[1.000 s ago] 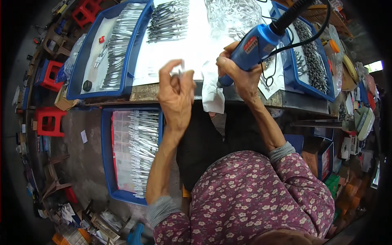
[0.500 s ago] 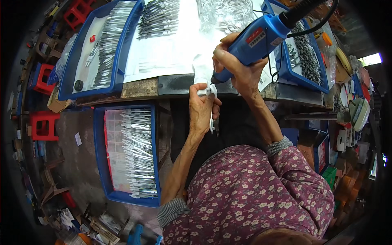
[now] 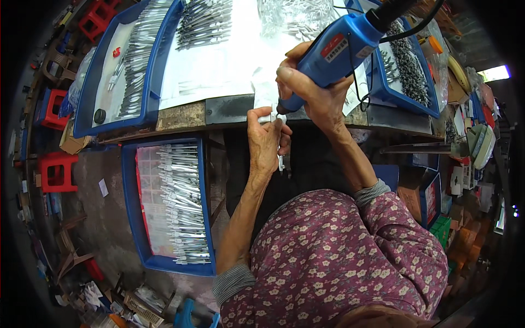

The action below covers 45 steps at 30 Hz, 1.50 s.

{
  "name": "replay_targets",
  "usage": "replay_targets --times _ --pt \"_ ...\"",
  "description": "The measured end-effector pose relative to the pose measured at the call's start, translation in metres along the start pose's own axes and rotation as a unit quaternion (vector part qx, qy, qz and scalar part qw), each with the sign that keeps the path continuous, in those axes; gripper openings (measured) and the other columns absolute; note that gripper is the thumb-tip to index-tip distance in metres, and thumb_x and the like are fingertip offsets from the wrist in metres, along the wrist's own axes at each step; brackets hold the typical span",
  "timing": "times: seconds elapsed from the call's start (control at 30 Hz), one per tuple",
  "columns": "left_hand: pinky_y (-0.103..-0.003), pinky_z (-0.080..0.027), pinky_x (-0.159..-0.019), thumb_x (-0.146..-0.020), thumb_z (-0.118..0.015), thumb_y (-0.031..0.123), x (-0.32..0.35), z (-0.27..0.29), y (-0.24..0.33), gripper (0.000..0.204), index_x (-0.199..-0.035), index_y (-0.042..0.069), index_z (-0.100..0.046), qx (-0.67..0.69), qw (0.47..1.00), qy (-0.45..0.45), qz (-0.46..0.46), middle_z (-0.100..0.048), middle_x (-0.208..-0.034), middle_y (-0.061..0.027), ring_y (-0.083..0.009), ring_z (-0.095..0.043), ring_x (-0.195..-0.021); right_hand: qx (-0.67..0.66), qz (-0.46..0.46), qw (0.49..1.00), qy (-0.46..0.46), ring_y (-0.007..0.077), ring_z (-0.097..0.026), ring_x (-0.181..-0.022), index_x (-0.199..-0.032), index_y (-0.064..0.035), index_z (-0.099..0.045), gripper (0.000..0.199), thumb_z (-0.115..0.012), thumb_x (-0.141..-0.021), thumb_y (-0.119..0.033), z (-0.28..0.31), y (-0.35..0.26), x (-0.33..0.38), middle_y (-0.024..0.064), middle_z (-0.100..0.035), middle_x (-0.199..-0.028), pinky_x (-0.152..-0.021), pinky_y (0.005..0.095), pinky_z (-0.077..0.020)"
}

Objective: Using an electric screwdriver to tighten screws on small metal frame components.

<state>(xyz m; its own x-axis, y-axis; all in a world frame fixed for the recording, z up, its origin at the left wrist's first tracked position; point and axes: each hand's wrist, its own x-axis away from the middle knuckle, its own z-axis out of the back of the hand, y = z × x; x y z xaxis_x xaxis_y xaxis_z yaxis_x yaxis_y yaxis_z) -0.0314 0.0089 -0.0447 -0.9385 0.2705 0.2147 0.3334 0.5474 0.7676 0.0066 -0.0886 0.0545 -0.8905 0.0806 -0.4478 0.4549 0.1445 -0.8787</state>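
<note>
My right hand (image 3: 320,98) is wrapped round a blue electric screwdriver (image 3: 333,52), which slants down to the left with its black cable end at the upper right. The screwdriver's dark tip is at the head of a slim silver metal tool (image 3: 280,160); whether the bit touches it is too small to tell. Closed round that tool near the table's front edge is my left hand (image 3: 264,141), with thumb and fingers just below the screwdriver tip. The narrow end of the tool sticks out below my fingers, while its middle is hidden by them.
Rows of similar slim metal pieces fill a blue tray (image 3: 155,104) at the left of the table and a lower blue tray (image 3: 133,218) beside my left arm. Another blue tray (image 3: 407,105) at the right holds small dark parts. Red stools (image 3: 57,177) stand at far left.
The view has shifted slightly, so the scene sits a little further left and up. Both hands keep their grips, with the screwdriver tip still at the metal tool's head.
</note>
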Motion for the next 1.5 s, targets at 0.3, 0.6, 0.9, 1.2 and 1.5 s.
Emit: replay_targets --times 0.3,0.6,0.9,1.2,1.5 --pt "-0.018 -0.028 -0.033 -0.085 -0.05 0.008 0.0 -0.001 0.001 0.027 -0.102 0.005 -0.029 0.011 1.0 0.006 0.006 -0.05 -0.062 -0.0087 -0.008 -0.04 -0.043 0.012 0.013 1.0 -0.001 0.0141 -0.057 -0.05 -0.088 0.0053 -0.053 0.018 -0.059 -0.071 0.005 -0.001 0.002 -0.002 0.0097 -0.057 -0.063 -0.045 0.0263 -0.0484" --pt "-0.018 -0.028 -0.033 -0.084 -0.048 0.006 0.0 -0.002 0.002 0.025 -0.101 0.006 -0.03 0.011 1.0 0.022 0.015 -0.05 -0.062 -0.0087 -0.0079 -0.041 -0.043 0.039 0.026 0.999 -0.004 0.0141 -0.059 -0.051 -0.085 0.0042 -0.055 0.016 -0.061 -0.07 0.003 -0.001 0.004 -0.004 0.008 -0.058 -0.063 -0.048 0.0261 -0.0499" --pt "-0.018 -0.028 -0.034 -0.083 -0.047 0.005 0.0 -0.007 0.004 0.024 -0.101 0.006 -0.031 -0.002 0.999 0.037 0.016 -0.051 -0.062 -0.0077 -0.0071 -0.041 -0.044 0.15 0.114 0.982 -0.002 0.0116 -0.057 -0.048 -0.079 0.0023 -0.054 0.01 -0.058 -0.07 0.006 -0.004 0.016 0.001 0.0063 -0.057 -0.059 -0.042 0.022 -0.0465" --pt "-0.018 -0.028 -0.035 -0.085 -0.047 0.008 -0.002 -0.003 -0.002 0.023 -0.101 0.006 -0.031 0.013 0.999 0.032 0.004 -0.051 -0.063 -0.0076 -0.0067 -0.041 -0.045 0.137 0.094 0.986 -0.027 0.0096 -0.055 -0.048 -0.082 -0.0004 -0.055 0.014 -0.061 -0.069 0.003 -0.01 0.018 -0.002 0.0052 -0.057 -0.059 -0.041 0.0214 -0.045" --pt "-0.017 -0.028 -0.035 -0.085 -0.05 0.013 0.0 -0.003 0.0 0.027 -0.102 0.006 -0.03 -0.005 1.0 0.029 -0.007 -0.05 -0.063 -0.0066 -0.006 -0.041 -0.046 0.099 0.079 0.992 -0.013 0.0124 -0.055 -0.047 -0.081 0.0008 -0.052 0.013 -0.058 -0.07 0.005 -0.003 0.017 -0.002 0.0065 -0.056 -0.059 -0.041 0.0222 -0.0448"
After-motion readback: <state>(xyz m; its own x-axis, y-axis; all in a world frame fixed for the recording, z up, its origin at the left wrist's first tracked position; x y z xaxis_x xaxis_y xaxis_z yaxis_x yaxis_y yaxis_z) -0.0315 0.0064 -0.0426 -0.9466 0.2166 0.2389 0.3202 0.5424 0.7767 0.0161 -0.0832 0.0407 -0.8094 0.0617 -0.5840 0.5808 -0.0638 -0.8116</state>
